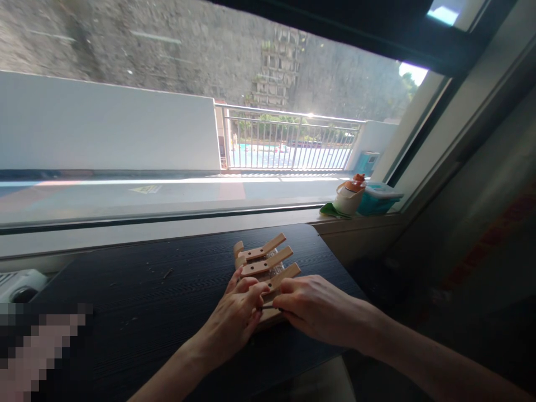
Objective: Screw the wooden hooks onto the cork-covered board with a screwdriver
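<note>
The view is filled by a wide window (285, 139), below which a dark table (138, 290) is set. On the sill, a teal box (379, 201) is placed beside a white jug (348, 198), well apart from the work. Over the right half of the table, the left hand (243, 304) and the right hand (312, 304) are brought close together. Between and just beyond them, a small wooden frame (253, 269) is rested on the table, its near end partly covered by the fingers. Three slanted slats (274, 244) are seen in a row, each marked with dark spots (252, 268) (screw heads or holes, too small to tell). These slats appear to be set in place, so the assembly is judged well advanced; at the near end, by a lower wooden piece (270, 318), some work seems to be left, though how much cannot be told. The frame is gripped at that end by the left hand, its fingers wrapped against the wood. The right hand's fingers are curled in beside the nearest slat; whether anything is clamped between them cannot be told, as the tips are masked.
</note>
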Motion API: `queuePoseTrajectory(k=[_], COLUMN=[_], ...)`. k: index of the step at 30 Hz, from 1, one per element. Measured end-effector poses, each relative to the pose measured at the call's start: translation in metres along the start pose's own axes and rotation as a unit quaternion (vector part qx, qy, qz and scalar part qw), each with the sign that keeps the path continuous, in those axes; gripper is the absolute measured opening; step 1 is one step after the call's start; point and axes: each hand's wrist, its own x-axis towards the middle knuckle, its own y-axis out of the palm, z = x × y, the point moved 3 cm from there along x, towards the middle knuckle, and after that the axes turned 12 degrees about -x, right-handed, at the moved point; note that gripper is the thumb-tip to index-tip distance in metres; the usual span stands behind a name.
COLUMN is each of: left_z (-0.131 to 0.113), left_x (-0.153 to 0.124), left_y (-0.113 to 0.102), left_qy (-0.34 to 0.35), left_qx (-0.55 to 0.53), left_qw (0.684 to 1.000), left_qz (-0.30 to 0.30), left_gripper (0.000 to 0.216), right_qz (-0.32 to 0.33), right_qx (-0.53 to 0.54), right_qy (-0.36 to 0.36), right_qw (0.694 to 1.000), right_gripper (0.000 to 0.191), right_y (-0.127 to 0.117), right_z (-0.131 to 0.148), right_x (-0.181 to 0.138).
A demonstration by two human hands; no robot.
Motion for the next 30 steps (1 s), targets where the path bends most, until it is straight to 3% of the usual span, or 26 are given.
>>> queuePoseTrajectory(k=[14, 26, 30], left_z=[-0.001, 0.001, -0.001], left_x=[0.002, 0.001, 0.002], left_y=[-0.003, -0.003, -0.002], left_qy=[0.014, -0.001, 0.005], left_qx=[-0.002, -0.016, -0.011], left_qw=[0.999, 1.000, 1.000], left_qz=[0.031, 0.014, 0.006], left_gripper=[0.041, 0.028, 0.028], right_qz=[0.056, 0.101, 0.110], right_qx=[-0.051, -0.076, -0.064], right_qy=[-0.040, -0.162, -0.136], right_qw=[0.996, 0.979, 0.983], right_gripper=[0.022, 0.022, 0.017], right_y=[-0.003, -0.012, -0.008], right_z=[-0.003, 0.001, -0.004], right_x=[0.009, 0.036, 0.040])
